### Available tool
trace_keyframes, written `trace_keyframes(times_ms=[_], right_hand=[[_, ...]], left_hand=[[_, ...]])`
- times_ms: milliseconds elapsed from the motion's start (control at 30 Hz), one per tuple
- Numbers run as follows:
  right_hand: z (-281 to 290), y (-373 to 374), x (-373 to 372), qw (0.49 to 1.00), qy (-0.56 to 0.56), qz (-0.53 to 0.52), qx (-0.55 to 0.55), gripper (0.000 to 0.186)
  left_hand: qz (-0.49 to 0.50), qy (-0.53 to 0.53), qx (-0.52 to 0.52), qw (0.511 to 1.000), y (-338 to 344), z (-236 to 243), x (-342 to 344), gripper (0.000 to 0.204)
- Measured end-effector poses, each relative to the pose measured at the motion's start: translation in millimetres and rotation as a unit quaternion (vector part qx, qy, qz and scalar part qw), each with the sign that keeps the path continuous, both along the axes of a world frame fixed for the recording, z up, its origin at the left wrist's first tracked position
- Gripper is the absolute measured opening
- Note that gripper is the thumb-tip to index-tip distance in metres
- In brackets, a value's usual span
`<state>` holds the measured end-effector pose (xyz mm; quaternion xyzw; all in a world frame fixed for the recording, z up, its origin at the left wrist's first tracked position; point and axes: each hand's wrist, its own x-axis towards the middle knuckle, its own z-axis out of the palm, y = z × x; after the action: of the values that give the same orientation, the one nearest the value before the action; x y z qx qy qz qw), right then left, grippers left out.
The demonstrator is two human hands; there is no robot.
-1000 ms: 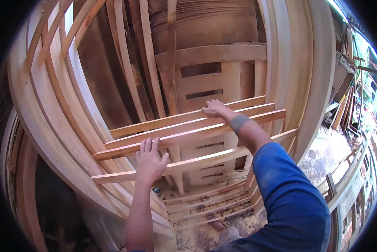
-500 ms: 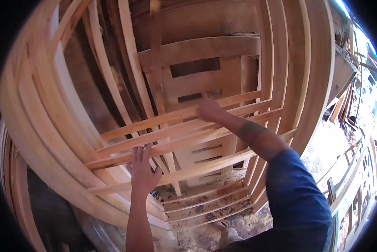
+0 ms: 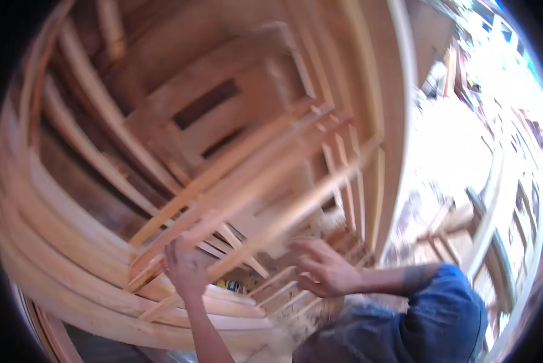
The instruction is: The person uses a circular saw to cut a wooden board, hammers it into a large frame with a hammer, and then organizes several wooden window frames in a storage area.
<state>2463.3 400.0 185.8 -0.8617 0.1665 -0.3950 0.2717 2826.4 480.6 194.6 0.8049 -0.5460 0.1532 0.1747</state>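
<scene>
this looks like a woodworking workshop, open to glaring daylight on the right. pale, curved, unpainted wooden boards [image 3: 72,290] sit in layers, with long, straight, bare wooden slats [image 3: 296,210] spanning across. beyond them are narrow, light-brown timber strips [image 3: 99,94] and a flat brown wooden panel with dark rectangular slots [image 3: 253,109]; more slatted woodwork [image 3: 501,278] stands at the right.

Bars [image 3: 296,209]: pale wood, look smooth, matt. Frame [image 3: 59,242]: pale wood too, smooth, slight sheen. Panel [image 3: 256,103]: browner wood, matt. Sleeve [image 3: 444,302]: blue cloth, matt, creased. Grain's lost to blur.
</scene>
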Motion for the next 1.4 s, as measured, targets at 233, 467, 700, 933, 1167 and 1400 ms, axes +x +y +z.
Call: trace_keyframes(times_ms=[233, 467, 700, 933, 1167, 1400], right_hand=[[-141, 106, -79, 0.946, 0.250, -0.028, 0.204, 0.036], [-185, 204, -263, 0.836, 0.438, -0.167, 0.286, 0.040], [-141, 146, -324, 0.819, 0.423, -0.214, 0.323, 0.044], [-87, -100, -359, 0.912, 0.249, -0.214, 0.245, 0.044], [-151, -352, -386, 0.876, 0.036, -0.390, 0.283, 0.061], [-146, -542, -244, 0.869, -0.007, -0.462, 0.179, 0.098]], left_hand=[[-0.052, 0.002, -0.019, 0.998, -4, -30, 32, 0.061], [-0.009, -0.007, -0.053, 0.999, -2, -40, 39, 0.052], [-0.190, 0.033, -0.110, 0.975, -74, 0, -86, 0.043], [-0.242, -0.071, -0.076, 0.965, -210, 16, -279, 0.049], [-0.111, -0.117, 0.002, 0.987, -267, -39, -318, 0.041], [-0.125, -0.149, -0.031, 0.980, -290, -43, -322, 0.034]])
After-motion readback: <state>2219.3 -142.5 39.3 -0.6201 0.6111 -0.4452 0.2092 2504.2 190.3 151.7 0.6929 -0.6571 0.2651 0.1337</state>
